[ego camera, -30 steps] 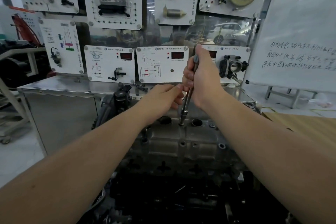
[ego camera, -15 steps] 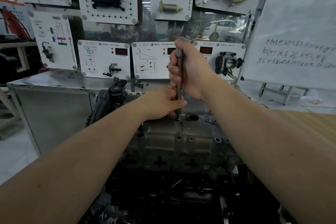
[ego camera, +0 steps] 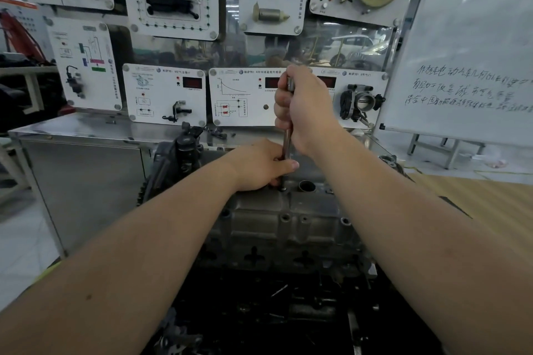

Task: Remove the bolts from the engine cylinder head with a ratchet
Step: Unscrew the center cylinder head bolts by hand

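The right hand [ego camera: 305,106] grips the stiff steel ratchet [ego camera: 287,141] high on its shaft while the left hand [ego camera: 259,166] pinches it low, upright over a bolt hole in the heavy cylinder head [ego camera: 285,222].

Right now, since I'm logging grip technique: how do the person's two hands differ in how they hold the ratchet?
The right hand wraps the ratchet high on its handle in a full fist; the left hand pinches the shaft low, just above the cylinder head. The right is raised; the left sits beside the bolt hole. Both grip the same upright tool.
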The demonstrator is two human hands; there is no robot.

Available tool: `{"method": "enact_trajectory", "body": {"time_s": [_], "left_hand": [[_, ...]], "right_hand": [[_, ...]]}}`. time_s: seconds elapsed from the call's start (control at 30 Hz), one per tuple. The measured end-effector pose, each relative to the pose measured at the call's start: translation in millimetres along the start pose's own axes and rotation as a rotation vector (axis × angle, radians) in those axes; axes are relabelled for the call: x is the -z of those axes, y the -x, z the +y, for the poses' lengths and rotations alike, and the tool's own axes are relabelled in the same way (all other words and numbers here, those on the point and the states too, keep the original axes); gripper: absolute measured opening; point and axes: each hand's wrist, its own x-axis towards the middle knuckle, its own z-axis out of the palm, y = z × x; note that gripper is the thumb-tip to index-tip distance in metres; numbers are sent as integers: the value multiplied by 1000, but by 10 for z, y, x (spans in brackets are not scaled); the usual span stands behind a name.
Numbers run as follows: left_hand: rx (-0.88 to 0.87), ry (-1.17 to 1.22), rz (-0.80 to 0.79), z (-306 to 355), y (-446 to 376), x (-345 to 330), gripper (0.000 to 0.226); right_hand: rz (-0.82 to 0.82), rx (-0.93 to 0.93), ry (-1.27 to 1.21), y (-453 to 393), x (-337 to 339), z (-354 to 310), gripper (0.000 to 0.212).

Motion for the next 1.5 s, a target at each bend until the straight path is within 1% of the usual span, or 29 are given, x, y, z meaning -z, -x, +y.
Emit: {"method": "enact_trajectory", "body": {"time_s": [0.07, 0.13, 0.2, 0.3, 0.4, 0.47, 0.53, 0.67, 0.8, 0.9, 1.0, 1.07, 1.1, 1.17, 1.2, 1.23, 1.3, 1.33, 1.4, 1.47, 1.5], "left_hand": [[9, -12, 1, -2, -6, -4, 36], [15, -26, 8, 0, -11, -6, 36], [14, -31, 20, 10, -14, -9, 35], [3, -71, 42, 20, -17, -15, 35], [-26, -121, 31, 22, -12, -11, 37], [-33, -139, 15, 22, -5, -11, 38], [-32, -137, 16, 20, -2, -14, 39], [-9, -91, 26, -2, -1, -13, 40], [6, 91, 3, -15, 12, -13, 24], [-14, 113, -9, -14, 18, -7, 18], [-12, 72, -2, -2, 18, -7, 18], [-12, 18, 17, 9, 14, -14, 22], [-19, -16, 28, 14, 7, -18, 24], [-24, -64, 46, 13, -5, -21, 26], [-17, -76, 51, 11, -8, -21, 27], [-8, -80, 54, 8, -12, -20, 28], [1, -74, 54, 2, -18, -22, 31], [0, -73, 52, 0, -18, -25, 32], [-7, -83, 52, 1, -19, -31, 32], [-8, -37, 46, -1, -20, -29, 27], [-2, 32, 34, -5, -16, -26, 22]], "right_hand": [[-37, -31, -4, -4, 39, -27, 26], [-35, -56, 11, 7, 33, -40, 25], [25, -58, 73, 10, -13, -43, 23], [170, -65, 182, -4, -88, -68, 27], [236, -39, 215, -13, -146, -60, 28], [268, 22, 215, -7, -150, -31, 36], [243, 34, 242, -27, -133, -22, 42], [97, -44, 225, -88, -98, -61, 42], [-89, -64, 179, -69, -42, -59, 49], [-180, -81, 148, -81, 5, -69, 54], [-173, -95, 105, -78, 29, -62, 47], [-93, -90, 168, -26, 14, -47, 39], [-27, -78, 235, 6, 5, -33, 42], [115, 21, 336, 37, 6, -15, 57], [169, 107, 392, 40, 15, -20, 54], [203, 201, 480, 36, 31, -43, 46], [199, 356, 723, 34, 65, -102, 36], [179, 397, 794, 37, 77, -118, 32], [147, 440, 764, 38, 105, -107, 31], [130, 424, 589, 52, 128, -86, 24], [103, 385, 462, 51, 136, -71, 19]]}}
